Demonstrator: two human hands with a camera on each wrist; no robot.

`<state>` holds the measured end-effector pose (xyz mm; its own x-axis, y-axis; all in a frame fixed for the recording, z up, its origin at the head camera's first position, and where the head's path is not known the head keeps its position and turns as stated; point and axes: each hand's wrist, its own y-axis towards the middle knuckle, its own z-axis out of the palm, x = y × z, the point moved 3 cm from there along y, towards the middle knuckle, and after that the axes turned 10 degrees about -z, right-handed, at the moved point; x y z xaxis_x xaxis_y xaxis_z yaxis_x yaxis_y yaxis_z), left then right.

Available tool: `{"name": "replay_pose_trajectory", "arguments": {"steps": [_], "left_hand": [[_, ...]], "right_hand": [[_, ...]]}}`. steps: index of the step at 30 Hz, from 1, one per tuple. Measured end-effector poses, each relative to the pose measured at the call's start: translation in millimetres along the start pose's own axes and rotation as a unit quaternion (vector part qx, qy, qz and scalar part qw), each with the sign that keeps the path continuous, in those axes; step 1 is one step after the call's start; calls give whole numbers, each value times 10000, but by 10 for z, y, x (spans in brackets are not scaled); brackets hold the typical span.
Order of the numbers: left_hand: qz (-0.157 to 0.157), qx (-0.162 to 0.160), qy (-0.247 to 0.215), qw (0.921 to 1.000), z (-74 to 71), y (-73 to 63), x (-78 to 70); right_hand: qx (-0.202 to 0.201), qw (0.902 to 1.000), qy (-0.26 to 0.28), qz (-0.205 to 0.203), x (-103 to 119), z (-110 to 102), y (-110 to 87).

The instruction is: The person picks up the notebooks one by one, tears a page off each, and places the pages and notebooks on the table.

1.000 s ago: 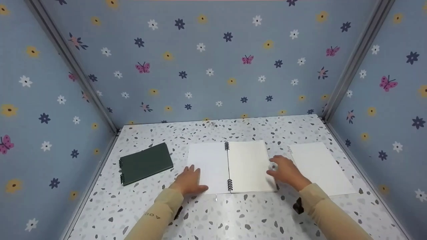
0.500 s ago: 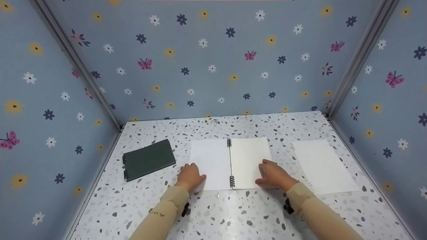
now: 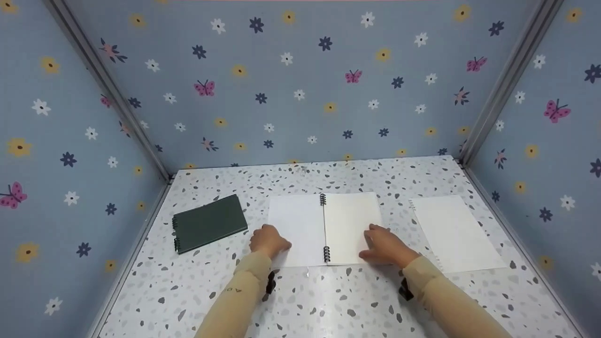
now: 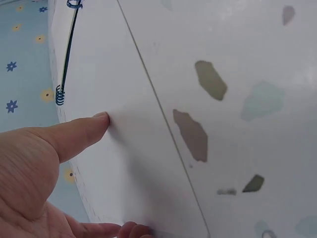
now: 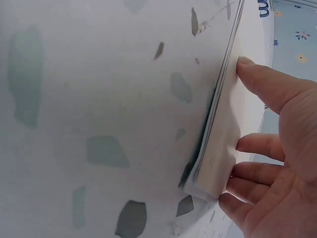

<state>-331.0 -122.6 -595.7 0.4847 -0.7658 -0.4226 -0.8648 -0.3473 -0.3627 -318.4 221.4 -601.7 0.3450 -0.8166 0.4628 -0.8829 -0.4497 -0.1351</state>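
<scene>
A spiral-bound notebook [image 3: 350,225] lies open on the table, blank pages up and its black coil in the middle. My left hand [image 3: 269,240] is at the outer left side of the left page [image 3: 303,230]; in the left wrist view its thumb [image 4: 91,130] touches that page, and the other fingers bend near the frame's bottom edge, partly out of sight. My right hand [image 3: 387,245] rests on the lower right part of the right page. In the right wrist view its thumb [image 5: 262,77] and fingertips touch the paper, spread apart.
A dark green spiral notebook [image 3: 210,224] lies closed at the left. A loose white sheet [image 3: 458,234] with a torn, perforated edge lies at the right. The speckled table [image 3: 328,300] meets patterned blue panels [image 3: 300,117] at the back and sides.
My right hand has moved left from the notebook's right edge onto the right page. My left hand has turned slightly and its fingers have drawn in. The camera view has shifted a little.
</scene>
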Motion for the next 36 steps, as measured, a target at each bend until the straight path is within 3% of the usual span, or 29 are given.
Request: {"name": "replay_pose_trajectory", "arguments": {"steps": [9, 14, 18, 20, 23, 27, 31, 33, 36], "left_hand": [[-185, 6, -280, 9994, -31, 10, 4], [176, -9, -785, 9968, -71, 122, 87], [469, 364, -1517, 9866, -200, 113, 132], [502, 606, -1822, 9801, -326, -7, 90], [633, 710, -2142, 9721, -431, -80, 48], [1035, 948, -2817, 9492, -497, -228, -63], [1784, 1130, -3436, 9151, -464, -418, -187], [2177, 1132, -3582, 9008, -425, -518, -244], [2604, 1122, -3670, 8860, -343, -647, -316]], "right_hand": [[47, 9999, 56, 71, -6, 27, -3], [26, 9999, 113, 114, -11, 37, 0], [23, 10000, 61, 51, -11, 31, -5], [35, 10000, 47, 39, -11, 24, -8], [50, 9999, 111, 64, 3, 7, -18], [72, 9999, 118, 11, 14, -10, -34], [86, 9999, 124, 17, 6, -12, -43], [85, 9998, 155, 52, -1, -6, -45], [81, 9997, 187, 105, -4, 10, -42]]}}
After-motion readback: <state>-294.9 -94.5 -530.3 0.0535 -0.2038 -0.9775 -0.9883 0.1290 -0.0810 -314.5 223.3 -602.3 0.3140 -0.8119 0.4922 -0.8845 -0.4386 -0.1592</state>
